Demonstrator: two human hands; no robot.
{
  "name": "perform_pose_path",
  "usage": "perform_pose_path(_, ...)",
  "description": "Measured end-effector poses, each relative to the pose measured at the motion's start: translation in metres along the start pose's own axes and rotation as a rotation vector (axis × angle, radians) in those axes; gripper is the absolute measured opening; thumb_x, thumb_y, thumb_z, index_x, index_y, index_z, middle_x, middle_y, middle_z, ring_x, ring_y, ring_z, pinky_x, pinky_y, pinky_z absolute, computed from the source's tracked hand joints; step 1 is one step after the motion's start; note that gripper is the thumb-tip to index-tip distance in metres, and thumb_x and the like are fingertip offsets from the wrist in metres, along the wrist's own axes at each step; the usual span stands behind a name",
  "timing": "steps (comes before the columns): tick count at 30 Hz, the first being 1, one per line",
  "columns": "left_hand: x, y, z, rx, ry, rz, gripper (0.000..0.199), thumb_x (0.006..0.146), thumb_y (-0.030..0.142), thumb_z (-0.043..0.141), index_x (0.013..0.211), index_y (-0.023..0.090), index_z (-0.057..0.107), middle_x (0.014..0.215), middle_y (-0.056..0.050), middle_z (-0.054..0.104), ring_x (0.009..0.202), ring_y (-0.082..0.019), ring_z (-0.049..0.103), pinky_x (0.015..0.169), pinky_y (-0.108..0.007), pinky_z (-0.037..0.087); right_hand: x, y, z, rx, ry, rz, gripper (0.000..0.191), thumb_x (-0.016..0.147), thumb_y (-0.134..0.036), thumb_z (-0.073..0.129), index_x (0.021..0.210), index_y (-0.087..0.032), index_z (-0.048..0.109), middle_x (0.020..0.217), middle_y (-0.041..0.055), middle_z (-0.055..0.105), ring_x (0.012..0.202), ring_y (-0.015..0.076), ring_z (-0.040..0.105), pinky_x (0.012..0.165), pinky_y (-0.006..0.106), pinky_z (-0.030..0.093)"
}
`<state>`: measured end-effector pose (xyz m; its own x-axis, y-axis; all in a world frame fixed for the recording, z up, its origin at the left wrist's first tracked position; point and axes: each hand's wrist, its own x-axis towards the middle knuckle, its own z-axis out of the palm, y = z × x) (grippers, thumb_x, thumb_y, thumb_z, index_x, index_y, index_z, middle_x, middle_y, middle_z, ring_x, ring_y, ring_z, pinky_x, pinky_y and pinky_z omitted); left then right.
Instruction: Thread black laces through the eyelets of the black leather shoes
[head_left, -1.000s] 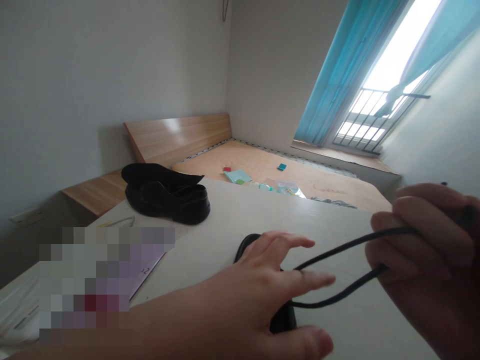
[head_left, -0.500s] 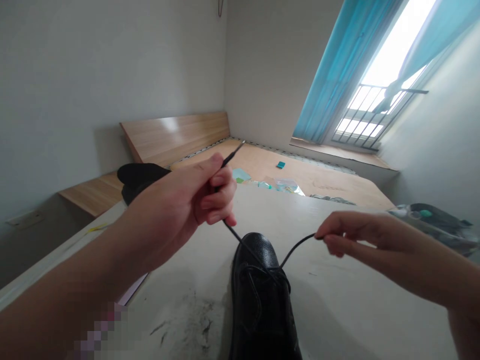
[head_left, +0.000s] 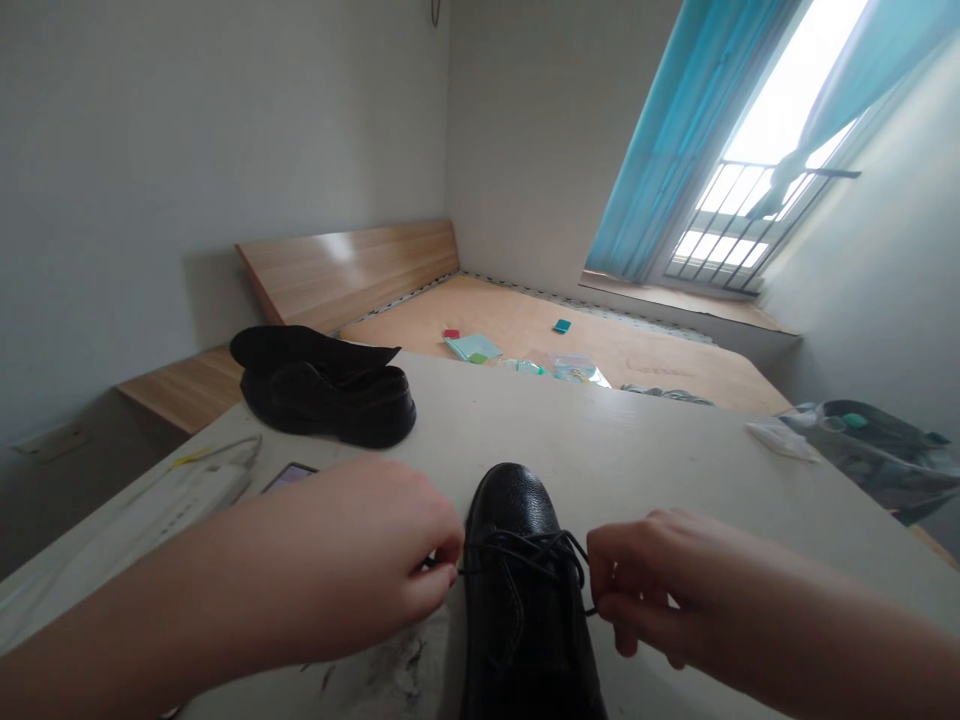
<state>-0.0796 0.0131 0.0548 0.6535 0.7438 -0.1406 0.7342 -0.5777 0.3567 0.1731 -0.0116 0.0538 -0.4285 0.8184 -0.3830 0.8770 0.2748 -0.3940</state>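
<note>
Blue curtains (head_left: 649, 165) are hanging by the bright window (head_left: 802, 85), and a big bed (head_left: 517, 310) with a wooden headboard (head_left: 352, 262) is sitting behind the white table (head_left: 457, 405). On the table, a shiny black shoe (head_left: 517, 500) is sitting in the middle, between the two hands, with its round toe pointing away. Its black lace (head_left: 529, 550) is crossing over the top and going out to both sides. The left hand (head_left: 375, 550) is pinching the lace on the left side, with its fingers closed tight. The right hand (head_left: 652, 580) is pinching the lace on the other side, and its fingers are bending close together too. Another black shoe (head_left: 337, 405) is lying on the far left part of the table, and a flat black insole (head_left: 300, 345) is resting on top of it. Near the left arm, a white power strip (head_left: 199, 500) is lying on the table.
</note>
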Motion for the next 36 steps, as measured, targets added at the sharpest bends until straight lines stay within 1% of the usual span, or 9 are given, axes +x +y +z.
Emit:
perform_pose_path(4,0.003,0.004,0.006,0.119,-0.084,0.012,0.027,0.083,0.020,0.047,0.062,0.023,0.064,0.059,-0.001,0.065,0.051,-0.016,0.054,0.047,-0.028,0.024,0.000,-0.010,0.001,-0.010,-0.041,0.028,0.021,0.085,-0.012,0.048,0.078,-0.024,0.062,0.071,-0.0031,0.069,0.064,0.0151,0.062,0.053,0.024,0.040)
perform_pose_path(10,0.005,0.009,0.003,0.099,-0.083,0.053,0.026,0.082,0.019,0.047,0.060,0.022,0.061,0.057,0.001,0.062,0.048,-0.014,0.050,0.045,-0.028,0.022,-0.001,-0.009,0.010,0.060,-0.014,-0.032,0.023,0.083,-0.005,0.050,0.095,-0.024,0.055,0.077,-0.0024,0.069,0.061,0.0137,0.062,0.053,0.022,0.043)
perform_pose_path(14,0.003,0.009,0.005,0.081,-0.065,0.075,0.028,0.084,0.021,0.046,0.060,0.022,0.060,0.055,0.002,0.060,0.046,-0.012,0.047,0.044,-0.027,0.022,0.001,-0.001,0.011,0.130,-0.026,-0.062,0.021,0.085,-0.008,0.048,0.096,-0.025,0.053,0.076,-0.0028,0.067,0.059,0.0121,0.062,0.049,0.019,0.040)
perform_pose_path(17,0.004,0.015,0.007,0.088,-0.041,0.091,0.030,0.087,0.021,0.045,0.064,0.023,0.064,0.056,0.001,0.062,0.044,-0.013,0.048,0.043,-0.027,0.021,0.004,0.001,0.007,0.196,-0.114,-0.084,0.022,0.087,-0.008,0.044,0.096,-0.025,0.053,0.077,-0.0030,0.068,0.061,0.0112,0.062,0.050,0.018,0.039)
perform_pose_path(19,0.007,0.022,0.006,0.107,-0.082,0.063,0.031,0.089,0.020,0.045,0.067,0.022,0.067,0.059,-0.001,0.066,0.046,-0.015,0.053,0.042,-0.028,0.021,0.006,0.002,0.005,0.252,-0.193,-0.094,0.022,0.086,-0.008,0.044,0.097,-0.024,0.053,0.075,-0.0035,0.067,0.063,0.0107,0.063,0.051,0.017,0.040)
perform_pose_path(23,0.012,0.037,0.002,0.058,-0.267,-0.068,0.029,0.092,0.014,0.047,0.081,0.021,0.073,0.077,-0.005,0.074,0.065,-0.022,0.068,0.050,-0.027,0.034,0.011,0.003,0.004,0.275,-0.252,-0.089,0.019,0.082,-0.011,0.051,0.097,-0.023,0.054,0.071,-0.0047,0.063,0.064,0.0109,0.061,0.052,0.017,0.040)
perform_pose_path(28,0.011,0.038,0.005,0.014,-0.206,-0.138,0.028,0.091,0.012,0.045,0.113,0.018,0.060,0.090,-0.008,0.073,0.082,-0.028,0.070,0.062,-0.031,0.043,0.022,0.008,0.004,0.424,-0.327,-0.074,0.017,0.081,-0.014,0.058,0.094,-0.021,0.050,0.066,-0.0062,0.061,0.060,0.0095,0.058,0.055,0.018,0.043)
perform_pose_path(32,0.009,0.037,0.009,0.000,-0.231,-0.120,0.030,0.091,0.012,0.041,0.116,0.016,0.057,0.091,-0.009,0.073,0.081,-0.028,0.070,0.063,-0.031,0.044,0.032,0.013,0.004,0.595,-0.432,-0.083,0.021,0.079,-0.021,0.067,0.092,-0.019,0.050,0.062,-0.0060,0.061,0.054,0.0083,0.055,0.053,0.018,0.041)
perform_pose_path(36,0.009,0.040,0.010,0.011,-0.234,-0.081,0.037,0.085,0.005,0.041,0.116,0.016,0.059,0.098,-0.011,0.072,0.082,-0.028,0.070,0.062,-0.031,0.045,0.033,0.012,0.005,0.552,-0.383,-0.050,0.021,0.077,-0.022,0.070,0.088,-0.019,0.052,0.061,-0.0059,0.062,0.054,0.0089,0.057,0.054,0.019,0.042)
